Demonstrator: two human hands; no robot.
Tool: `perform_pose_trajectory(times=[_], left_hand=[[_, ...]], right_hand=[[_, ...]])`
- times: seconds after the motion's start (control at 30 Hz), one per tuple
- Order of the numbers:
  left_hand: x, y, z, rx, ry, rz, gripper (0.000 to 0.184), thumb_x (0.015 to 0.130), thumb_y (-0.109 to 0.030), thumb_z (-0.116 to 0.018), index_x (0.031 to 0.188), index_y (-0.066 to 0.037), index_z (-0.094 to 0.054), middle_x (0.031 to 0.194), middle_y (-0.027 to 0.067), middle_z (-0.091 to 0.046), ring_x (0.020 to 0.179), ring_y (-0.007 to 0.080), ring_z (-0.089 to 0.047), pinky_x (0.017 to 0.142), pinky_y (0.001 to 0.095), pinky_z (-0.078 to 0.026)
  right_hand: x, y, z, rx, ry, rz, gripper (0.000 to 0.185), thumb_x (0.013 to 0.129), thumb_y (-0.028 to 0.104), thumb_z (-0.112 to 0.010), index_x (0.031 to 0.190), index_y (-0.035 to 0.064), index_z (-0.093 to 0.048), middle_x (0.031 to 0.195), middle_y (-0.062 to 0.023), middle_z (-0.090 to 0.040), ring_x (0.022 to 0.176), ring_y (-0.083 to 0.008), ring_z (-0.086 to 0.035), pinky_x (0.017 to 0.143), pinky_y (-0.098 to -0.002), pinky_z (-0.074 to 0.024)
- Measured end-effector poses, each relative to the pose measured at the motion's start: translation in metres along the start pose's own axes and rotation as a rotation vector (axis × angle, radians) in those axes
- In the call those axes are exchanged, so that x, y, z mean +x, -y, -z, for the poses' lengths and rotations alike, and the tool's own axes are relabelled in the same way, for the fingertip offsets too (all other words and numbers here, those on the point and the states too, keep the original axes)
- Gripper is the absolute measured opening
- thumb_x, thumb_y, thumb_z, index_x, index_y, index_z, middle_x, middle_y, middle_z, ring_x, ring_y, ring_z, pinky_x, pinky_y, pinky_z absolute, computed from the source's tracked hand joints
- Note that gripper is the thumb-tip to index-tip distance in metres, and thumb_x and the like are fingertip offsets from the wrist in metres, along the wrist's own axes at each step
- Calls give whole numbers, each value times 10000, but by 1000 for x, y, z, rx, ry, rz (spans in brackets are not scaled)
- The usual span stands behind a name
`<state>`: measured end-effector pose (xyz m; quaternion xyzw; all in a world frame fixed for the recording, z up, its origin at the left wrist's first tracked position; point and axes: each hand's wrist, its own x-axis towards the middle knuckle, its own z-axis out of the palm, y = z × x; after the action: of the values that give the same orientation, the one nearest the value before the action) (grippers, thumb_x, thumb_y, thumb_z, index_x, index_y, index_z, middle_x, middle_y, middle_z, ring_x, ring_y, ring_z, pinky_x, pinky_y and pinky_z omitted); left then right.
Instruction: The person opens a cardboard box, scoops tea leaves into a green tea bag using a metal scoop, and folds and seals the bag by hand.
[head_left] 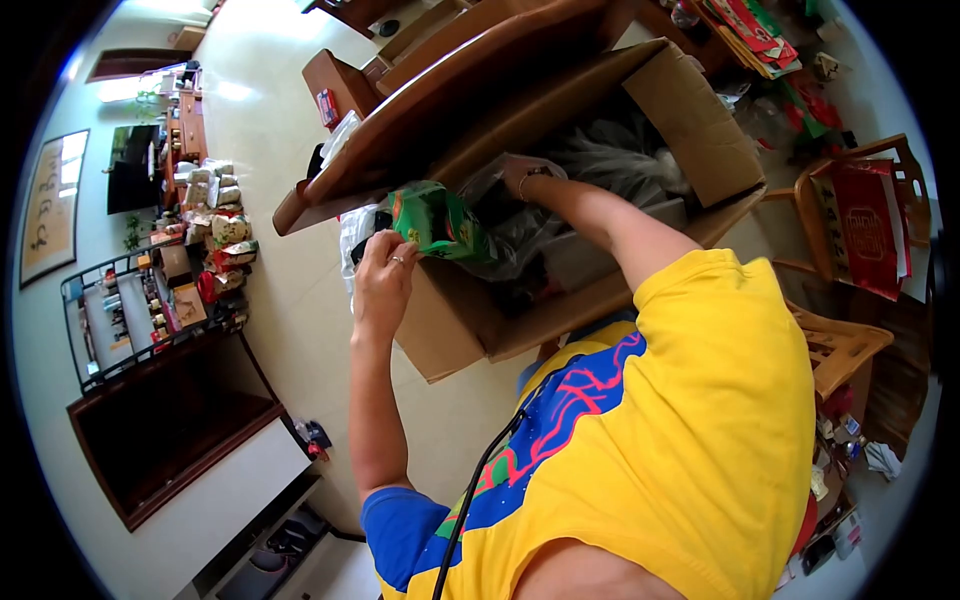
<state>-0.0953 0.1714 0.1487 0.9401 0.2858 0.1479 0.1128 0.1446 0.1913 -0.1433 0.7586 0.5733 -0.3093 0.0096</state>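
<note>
My left hand, with a ring on one finger, pinches the near left edge of a green box. The box is tilted and its side shows an opening. To its right, a clear plastic bag hangs against it over a large open cardboard box. My right hand, a bracelet at the wrist, reaches over the cardboard box at the bag's upper part; its fingers are mostly hidden. Inside the cardboard box lie more clear plastic wrapping and dark items that I cannot make out.
A brown wooden table edges the far side of the cardboard box. Wooden chairs stand at the right, one with a red bag. Packed goods and a black-railed rack are at the left.
</note>
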Motion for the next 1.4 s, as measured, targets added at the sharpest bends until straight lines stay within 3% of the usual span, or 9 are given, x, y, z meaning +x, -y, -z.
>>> perform_pose_trajectory(times=[0.03, 0.07, 0.17, 0.23, 0.43, 0.6, 1.4], left_hand=[[1, -1, 1, -1, 8, 9, 105, 775, -13, -723, 844, 4, -645, 892, 94, -578, 797, 265, -611, 666, 378, -514], [2, -2, 1, 6, 14, 14, 105, 775, -13, -723, 844, 4, -645, 892, 94, -578, 797, 265, -611, 666, 378, -514], [3, -5, 1, 15, 42, 16, 112, 769, -11, -728, 846, 7, -648, 882, 98, -577, 795, 268, -606, 671, 380, -510], [3, -5, 1, 46, 48, 8, 118, 766, -18, -732, 843, 6, -646, 879, 94, -576, 806, 267, -604, 683, 383, -506], [0, -5, -1, 23, 44, 41, 114, 765, -26, -728, 843, -3, -648, 887, 83, -574, 825, 268, -600, 705, 387, -502], [-2, -9, 3, 67, 60, 25, 105, 771, -35, -724, 842, -6, -651, 908, 79, -577, 842, 262, -602, 716, 384, -504], [-33, -6, 23, 88, 4, -181, 92, 788, -66, -694, 843, -12, -645, 916, 72, -596, 893, 263, -603, 726, 398, -516]], right_hand=[[-4, 5, -1, 230, -201, -169, 368, 922, 302, -526, 1234, 141, -638, 1197, -92, -668, 1160, -235, -607, 899, -452, -521], [-3, 8, 1, 237, -197, -163, 368, 922, 302, -526, 1234, 141, -638, 1197, -92, -668, 1160, -235, -607, 899, -452, -521], [-9, -3, 35, 62, 197, 54, 385, 913, 309, -540, 1238, 124, -631, 1192, -92, -670, 1170, -239, -601, 907, -453, -519], [-5, -11, 37, 12, 272, 93, 378, 910, 306, -543, 1225, 119, -634, 1181, -96, -671, 1158, -240, -604, 899, -452, -519], [-9, 12, 5, 143, 32, -131, 358, 900, 298, -551, 1186, 104, -644, 1150, -107, -673, 1120, -244, -612, 875, -450, -520], [-10, 9, 10, 121, 127, -78, 342, 893, 292, -559, 1154, 92, -652, 1124, -116, -675, 1089, -247, -619, 856, -448, -521], [-114, 80, -5, 278, 82, -291, 286, 855, 261, -593, 998, 33, -690, 998, -161, -686, 941, -262, -653, 762, -438, -525]])
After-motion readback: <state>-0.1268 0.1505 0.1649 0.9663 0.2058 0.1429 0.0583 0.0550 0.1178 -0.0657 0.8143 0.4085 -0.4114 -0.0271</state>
